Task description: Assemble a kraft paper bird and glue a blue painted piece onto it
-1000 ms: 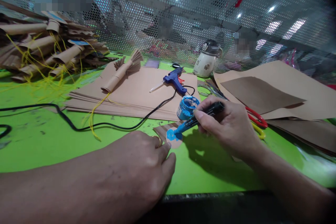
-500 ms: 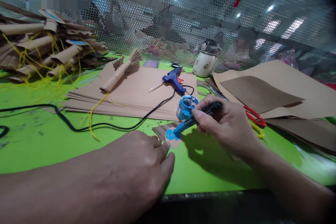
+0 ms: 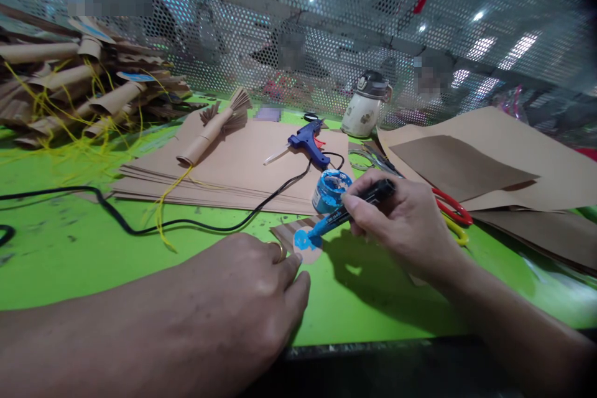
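My right hand (image 3: 394, 214) grips a black marker pen (image 3: 368, 196) slantwise, its lower end coated in blue paint. That end touches a small round paper disc (image 3: 309, 254), whose upper part carries wet-looking blue paint. Fingertips of my left hand (image 3: 265, 286), which wears a gold ring, press the disc's left edge to the green table; some fingers are hidden beneath the hand. A striped brown paper piece (image 3: 285, 233) lies partly under the disc. Just behind the pen stands an open jar of blue paint (image 3: 329, 193), smeared around its rim.
Beyond the jar, a blue glue gun (image 3: 310, 143) with a black cord (image 3: 163, 222) rests on stacked brown paper (image 3: 261, 180), beside a rolled paper figure (image 3: 208, 137). Scissors (image 3: 452, 208), a white bottle (image 3: 364, 106) and more paper (image 3: 489, 161) are rightward. Paper rolls (image 3: 65, 81) pile left.
Almost nothing differs. Both hands, the pen and the disc keep their places; the view has shifted very slightly.
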A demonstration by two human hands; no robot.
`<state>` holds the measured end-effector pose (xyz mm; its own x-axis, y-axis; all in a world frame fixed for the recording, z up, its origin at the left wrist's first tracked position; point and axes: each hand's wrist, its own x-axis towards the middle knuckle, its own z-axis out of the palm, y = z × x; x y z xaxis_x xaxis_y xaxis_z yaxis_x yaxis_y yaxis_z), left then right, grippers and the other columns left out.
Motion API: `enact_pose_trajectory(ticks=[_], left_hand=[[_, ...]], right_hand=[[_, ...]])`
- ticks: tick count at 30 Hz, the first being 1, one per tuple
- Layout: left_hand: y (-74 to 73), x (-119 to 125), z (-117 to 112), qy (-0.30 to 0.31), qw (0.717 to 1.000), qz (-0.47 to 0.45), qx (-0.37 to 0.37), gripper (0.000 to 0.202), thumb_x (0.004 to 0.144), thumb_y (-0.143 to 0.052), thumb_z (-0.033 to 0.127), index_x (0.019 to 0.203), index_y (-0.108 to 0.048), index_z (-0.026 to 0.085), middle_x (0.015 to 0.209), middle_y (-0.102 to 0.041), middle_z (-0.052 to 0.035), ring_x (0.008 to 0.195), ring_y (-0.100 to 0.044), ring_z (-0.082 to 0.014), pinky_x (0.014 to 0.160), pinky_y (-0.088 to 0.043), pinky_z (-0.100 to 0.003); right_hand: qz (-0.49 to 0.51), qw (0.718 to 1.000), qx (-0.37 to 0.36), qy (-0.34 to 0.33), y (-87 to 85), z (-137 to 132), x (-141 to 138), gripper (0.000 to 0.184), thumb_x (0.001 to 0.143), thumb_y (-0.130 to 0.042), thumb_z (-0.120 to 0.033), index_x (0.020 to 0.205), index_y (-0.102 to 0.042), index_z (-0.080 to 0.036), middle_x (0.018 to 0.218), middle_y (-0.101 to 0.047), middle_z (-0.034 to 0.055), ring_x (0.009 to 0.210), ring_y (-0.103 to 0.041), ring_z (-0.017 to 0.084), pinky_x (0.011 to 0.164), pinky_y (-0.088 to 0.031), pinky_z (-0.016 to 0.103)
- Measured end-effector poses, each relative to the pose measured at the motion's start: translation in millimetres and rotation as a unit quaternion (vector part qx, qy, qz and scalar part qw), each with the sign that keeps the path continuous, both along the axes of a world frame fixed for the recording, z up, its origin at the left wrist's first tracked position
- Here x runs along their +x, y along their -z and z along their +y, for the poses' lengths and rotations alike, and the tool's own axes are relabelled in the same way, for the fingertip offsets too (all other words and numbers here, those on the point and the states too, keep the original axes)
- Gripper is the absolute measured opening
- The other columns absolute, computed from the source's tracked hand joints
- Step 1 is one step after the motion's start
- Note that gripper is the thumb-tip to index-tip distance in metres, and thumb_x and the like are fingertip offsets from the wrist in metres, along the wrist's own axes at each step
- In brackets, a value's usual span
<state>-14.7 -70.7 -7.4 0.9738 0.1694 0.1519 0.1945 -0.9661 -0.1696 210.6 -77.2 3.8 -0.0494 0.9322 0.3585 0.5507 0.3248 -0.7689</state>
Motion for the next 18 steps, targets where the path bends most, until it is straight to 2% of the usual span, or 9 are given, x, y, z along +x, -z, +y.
enact_pose_trajectory(ticks=[5,18], left_hand=[[2.0,-1.9,1.2,0.008,1.0,-0.015,0.006,0.019,0.083,-0.055,0.01,0.097,-0.068,0.014,0.086,-0.073,-0.0132,0.074,-0.066,-0.0247,0.066,-0.052,-0.036],[0.5,-0.1,-0.1,0.007,1.0,-0.01,-0.001,0.019,0.083,-0.057,0.011,0.096,-0.07,0.014,0.081,-0.071,-0.012,0.064,-0.061,-0.0231,0.061,-0.049,-0.036]], right_hand=[[-0.007,1.0,0.018,0.016,0.2,0.8,0.7,0.011,0.083,-0.063,-0.025,0.076,-0.06,-0.018,0.054,-0.056,-0.0034,0.046,-0.05,0.01,0.044,-0.037,0.023],[0.015,0.998,0.057,0.013,-0.1,1.5,-1.4,0.014,0.084,-0.062,-0.023,0.072,-0.058,-0.019,0.051,-0.054,-0.0052,0.042,-0.047,0.008,0.041,-0.037,0.021]])
